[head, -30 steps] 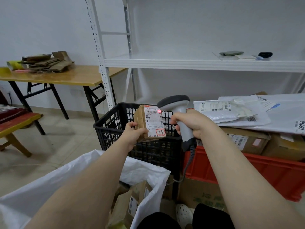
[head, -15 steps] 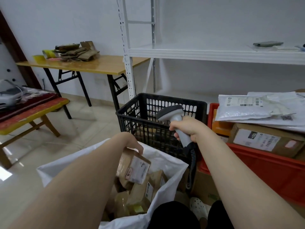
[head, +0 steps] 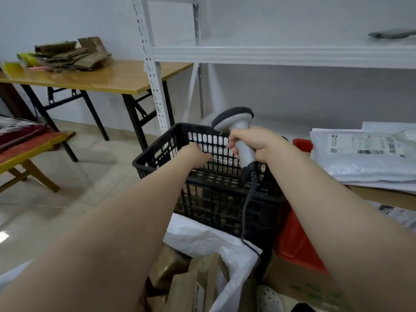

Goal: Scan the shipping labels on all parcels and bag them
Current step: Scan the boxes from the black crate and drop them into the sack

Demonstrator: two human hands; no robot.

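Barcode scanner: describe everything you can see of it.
The barcode scanner is a handheld pistol type in light grey plastic, with a dark cap over its wide head. The right hand wraps round its handle and holds it upright over the black crate, head facing away from the camera. The handle ends in a dark base, from which a dark cable hangs down in front of the crate towards the white bag. Its scan window is out of view.

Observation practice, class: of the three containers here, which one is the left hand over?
The black slotted basket: the left hand is above its open top. The white bag sits nearer the person, the red crate to the basket's right.
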